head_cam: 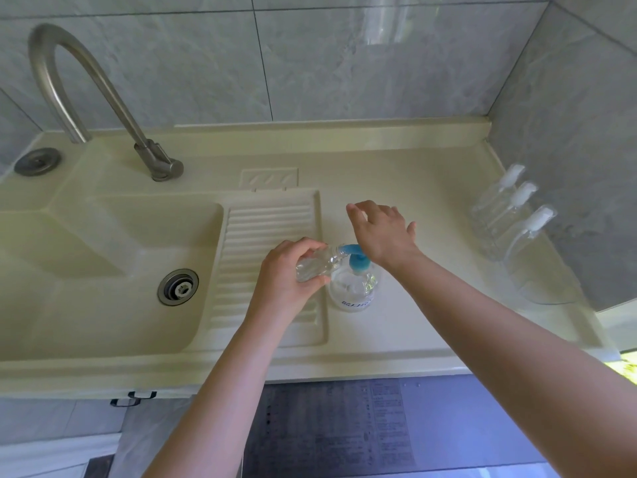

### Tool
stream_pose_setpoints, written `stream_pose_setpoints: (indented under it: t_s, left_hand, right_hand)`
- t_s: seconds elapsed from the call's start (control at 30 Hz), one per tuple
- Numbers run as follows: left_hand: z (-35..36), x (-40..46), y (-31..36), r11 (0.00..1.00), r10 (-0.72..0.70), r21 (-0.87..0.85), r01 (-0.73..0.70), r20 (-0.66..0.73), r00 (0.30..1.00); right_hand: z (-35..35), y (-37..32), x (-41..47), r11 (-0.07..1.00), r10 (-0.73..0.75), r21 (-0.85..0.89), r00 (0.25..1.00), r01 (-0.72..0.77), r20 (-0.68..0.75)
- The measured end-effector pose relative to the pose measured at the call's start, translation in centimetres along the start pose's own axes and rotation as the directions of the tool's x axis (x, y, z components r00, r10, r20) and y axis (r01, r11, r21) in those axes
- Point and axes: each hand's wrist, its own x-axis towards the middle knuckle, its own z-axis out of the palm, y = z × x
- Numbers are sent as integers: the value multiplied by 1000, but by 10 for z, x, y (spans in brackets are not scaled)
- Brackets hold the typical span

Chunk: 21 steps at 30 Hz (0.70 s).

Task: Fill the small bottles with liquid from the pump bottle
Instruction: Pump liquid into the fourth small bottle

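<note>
A clear pump bottle (pixel 353 288) with a blue pump head (pixel 356 258) stands on the cream counter (pixel 396 326). My left hand (pixel 286 270) grips a small clear bottle (pixel 315 265), tilted on its side with its open neck against the blue spout. My right hand (pixel 381 229) hovers over the pump head, its heel on the blue top and its fingers spread loosely. Three more small clear bottles (pixel 506 215) with white pump caps stand in a row at the right wall.
A cream sink basin (pixel 103 270) with a metal drain (pixel 178 287) lies at the left, a ribbed drainboard (pixel 262 229) beside it. A curved metal tap (pixel 103 98) rises at the back. Grey tiled walls close the back and right.
</note>
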Motion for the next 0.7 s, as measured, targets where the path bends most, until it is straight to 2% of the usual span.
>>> stream_pose_setpoints:
  t_s: [0.1, 0.33, 0.6, 0.7]
  left_hand:
    - [1, 2, -1, 1000, 5, 6, -5, -2, 1000]
    - [-1, 4, 1, 1000, 0, 5, 0, -2, 1000]
    - [-1, -2, 6, 999, -20, 41, 20, 1, 1000]
    - [-3, -2, 7, 999, -22, 44, 22, -2, 1000]
  right_hand:
    - [8, 1, 0, 998, -3, -64, 999, 5, 33]
    - [10, 1, -2, 996, -24, -89, 999, 22, -21]
    - [5, -4, -6, 978, -14, -207, 1000, 9, -25]
    - [1, -8, -6, 982, -29, -185, 999, 21, -40]
